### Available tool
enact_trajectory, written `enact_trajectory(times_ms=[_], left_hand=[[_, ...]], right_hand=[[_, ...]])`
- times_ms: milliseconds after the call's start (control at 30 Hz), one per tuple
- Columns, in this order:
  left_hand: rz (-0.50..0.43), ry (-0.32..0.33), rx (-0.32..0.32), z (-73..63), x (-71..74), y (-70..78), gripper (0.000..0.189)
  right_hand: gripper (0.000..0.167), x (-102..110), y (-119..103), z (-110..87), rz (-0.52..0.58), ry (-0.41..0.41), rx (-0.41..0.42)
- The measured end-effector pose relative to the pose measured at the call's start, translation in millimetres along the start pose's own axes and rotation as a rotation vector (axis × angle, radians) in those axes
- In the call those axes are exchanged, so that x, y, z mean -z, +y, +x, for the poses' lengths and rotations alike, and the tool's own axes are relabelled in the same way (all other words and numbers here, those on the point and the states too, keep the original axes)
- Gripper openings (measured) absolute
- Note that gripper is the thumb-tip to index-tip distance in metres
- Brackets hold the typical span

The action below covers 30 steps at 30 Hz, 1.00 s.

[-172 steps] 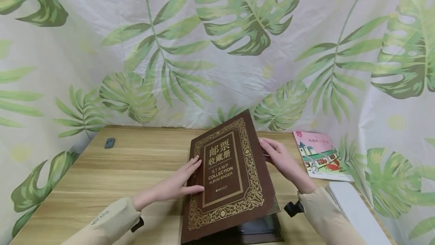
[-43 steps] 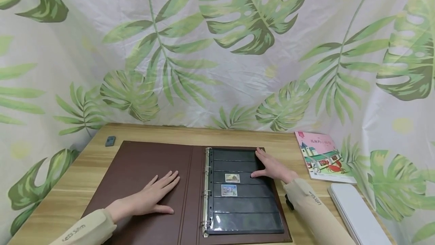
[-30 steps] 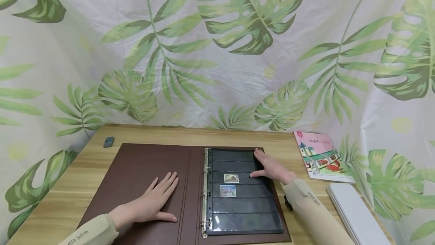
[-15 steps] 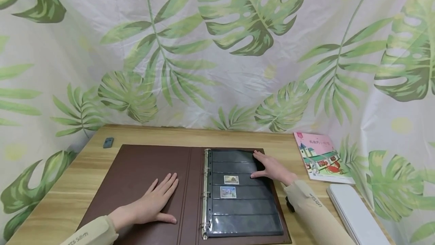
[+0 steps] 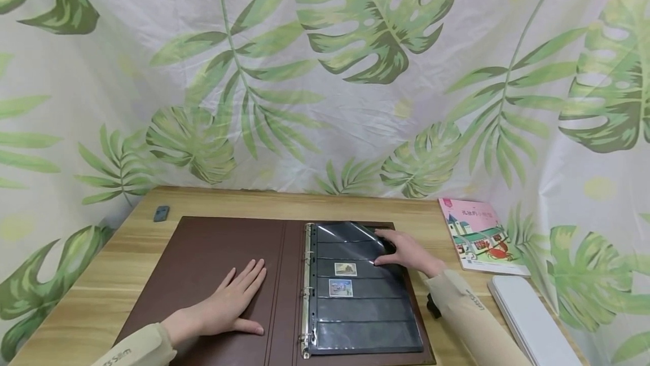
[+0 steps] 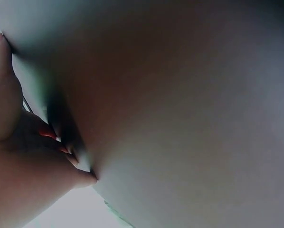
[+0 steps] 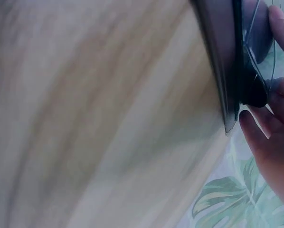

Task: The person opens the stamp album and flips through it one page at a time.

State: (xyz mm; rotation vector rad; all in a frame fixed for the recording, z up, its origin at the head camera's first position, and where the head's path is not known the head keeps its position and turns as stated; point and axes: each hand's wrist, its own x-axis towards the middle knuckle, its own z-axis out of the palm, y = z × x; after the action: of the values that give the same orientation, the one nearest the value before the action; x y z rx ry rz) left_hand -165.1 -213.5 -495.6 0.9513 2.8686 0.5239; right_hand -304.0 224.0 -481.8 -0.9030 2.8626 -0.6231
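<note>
A brown stamp album [image 5: 218,242] lies open on the wooden table. My left hand [image 5: 231,301] rests flat on the inside of its front cover, fingers spread; the left wrist view shows its fingertips against the cover, dark and blurred. On the right, a black pocket page [image 5: 363,311] sits on metal rings [image 5: 307,290] and carries two stamps, one yellowish [image 5: 346,269] and one bluish [image 5: 341,287]. My right hand [image 5: 408,254] pinches the page's far right corner, which bends upward with a shiny curl. In the right wrist view that raised corner [image 7: 255,88] shows between thumb and fingers.
A pink picture book [image 5: 482,236] lies at the back right, with a long white case [image 5: 533,318] in front of it along the table's right edge. A small grey-blue object [image 5: 161,214] lies at the back left. A leaf-patterned curtain [image 5: 274,73] hangs behind the table.
The album, first held with its cover tilted up, now lies open flat. Over the last half second my right hand has lifted and bent the page's far right corner; my left hand stays put.
</note>
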Motion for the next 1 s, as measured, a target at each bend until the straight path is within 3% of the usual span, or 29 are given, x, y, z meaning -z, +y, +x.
enact_trajectory(times_ms=[167,467,800,933,1000], left_hand=[[-0.003,0.002,0.002,-0.2,-0.1,-0.2,0.114],[-0.013,0.008,-0.005,-0.2,-0.5,-0.6,0.114],[-0.004,0.008,-0.001,-0.3,-0.8,-0.4,0.115],[0.0,0.013,-0.004,-0.4,-0.2,-0.8,0.115],[-0.004,0.011,0.0,-0.4,-0.2,-0.4,0.115]], right_hand=[[0.071,-0.9,-1.0,-0.8,0.015,0.053,0.009],[0.067,-1.0,-4.0,-2.4,0.084,0.092,-0.12],[0.068,6.0,-8.5,-6.7,0.268,0.303,-0.225],[0.064,10.6,-8.8,-10.0,0.302,0.29,-0.255],[0.048,13.8,-8.4,-13.2,0.331,0.246,-0.263]])
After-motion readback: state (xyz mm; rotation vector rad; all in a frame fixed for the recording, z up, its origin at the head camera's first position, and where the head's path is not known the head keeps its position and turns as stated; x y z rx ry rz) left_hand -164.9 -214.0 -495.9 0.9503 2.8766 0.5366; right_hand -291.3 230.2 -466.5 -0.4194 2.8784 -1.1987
